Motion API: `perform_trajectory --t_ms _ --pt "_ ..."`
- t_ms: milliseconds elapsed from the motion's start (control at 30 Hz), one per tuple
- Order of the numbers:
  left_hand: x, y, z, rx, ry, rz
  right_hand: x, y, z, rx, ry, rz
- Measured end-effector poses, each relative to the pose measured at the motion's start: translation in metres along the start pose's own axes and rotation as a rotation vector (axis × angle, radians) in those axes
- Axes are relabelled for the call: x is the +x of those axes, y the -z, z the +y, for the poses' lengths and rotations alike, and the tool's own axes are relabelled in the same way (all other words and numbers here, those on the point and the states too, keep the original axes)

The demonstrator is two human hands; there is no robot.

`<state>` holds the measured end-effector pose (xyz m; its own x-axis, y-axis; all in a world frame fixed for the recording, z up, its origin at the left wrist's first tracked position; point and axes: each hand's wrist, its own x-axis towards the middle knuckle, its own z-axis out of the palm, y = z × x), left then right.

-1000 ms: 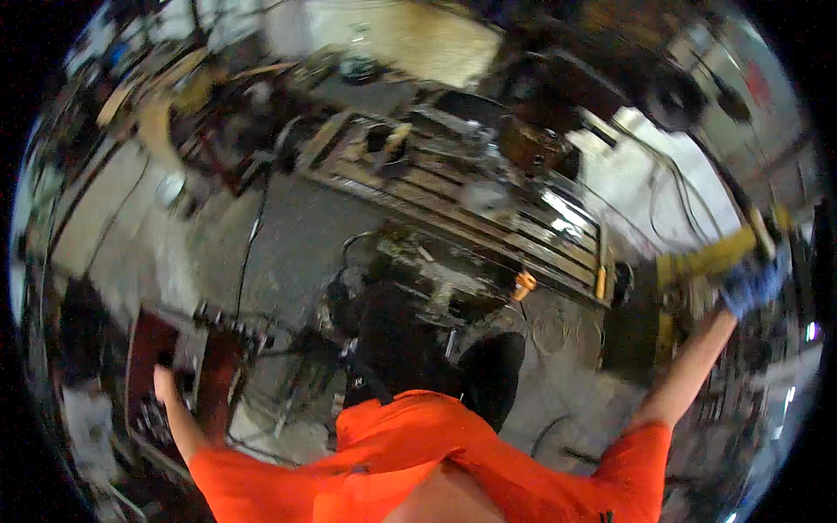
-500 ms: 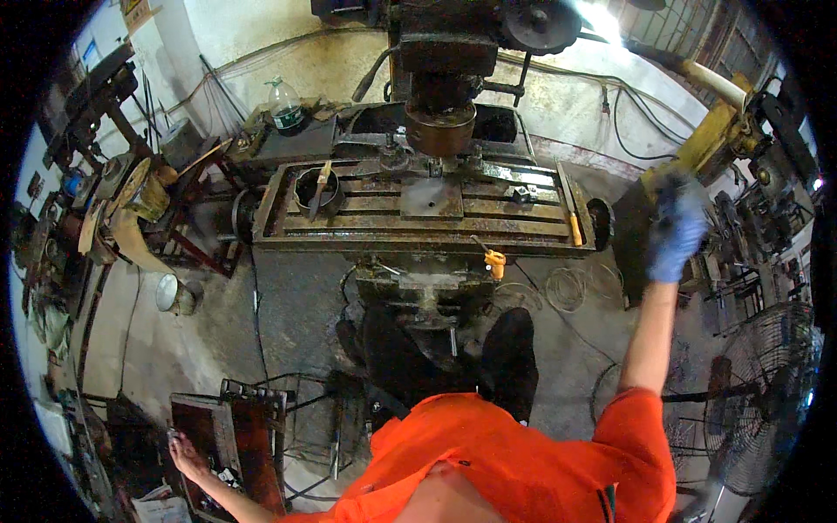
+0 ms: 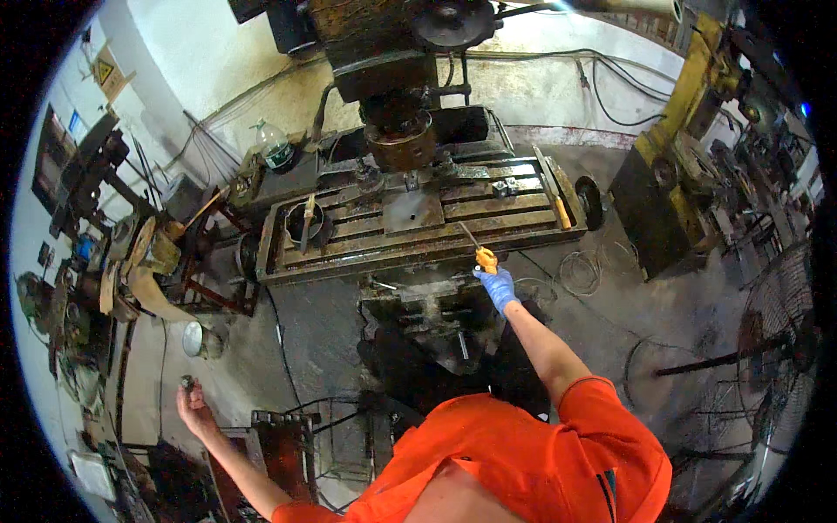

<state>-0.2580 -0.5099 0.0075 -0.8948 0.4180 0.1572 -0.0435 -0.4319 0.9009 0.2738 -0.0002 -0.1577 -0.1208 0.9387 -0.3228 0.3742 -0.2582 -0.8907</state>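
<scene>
My right hand, in a blue glove, reaches to the front edge of the milling machine's table. Its fingers are closed round the lower part of a yellow air blow gun, whose thin metal nozzle points up and left over the table. My bare left hand is out to the left, away from the machine, pinching a small dark metal piece at the fingertips. Under the spindle, a flat square metal block lies on the slotted table.
A round pot with a brush stands at the table's left. To the right lie a yellow-handled file and a small metal part. A fan stands right; a metal bucket is on the floor left.
My right hand has swung in from the far right and closed on the blow gun. My left hand has risen from beside the dark cabinet. The whole view has shifted and tilted.
</scene>
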Motion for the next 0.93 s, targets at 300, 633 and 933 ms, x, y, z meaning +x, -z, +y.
perform_trajectory --t_ms 300,633,933 --pt "-0.002 -0.030 -0.053 0.023 0.019 0.060 -0.083 0.081 -0.131 -0.183 0.640 0.162" --pt "-0.005 -0.064 -0.083 -0.250 0.198 0.066 -0.044 0.002 -0.229 -1.172 0.429 -0.123" --pt "-0.023 -0.139 -0.102 -0.165 0.308 -0.132 -0.020 -0.020 -0.244 -1.182 0.343 -0.123"
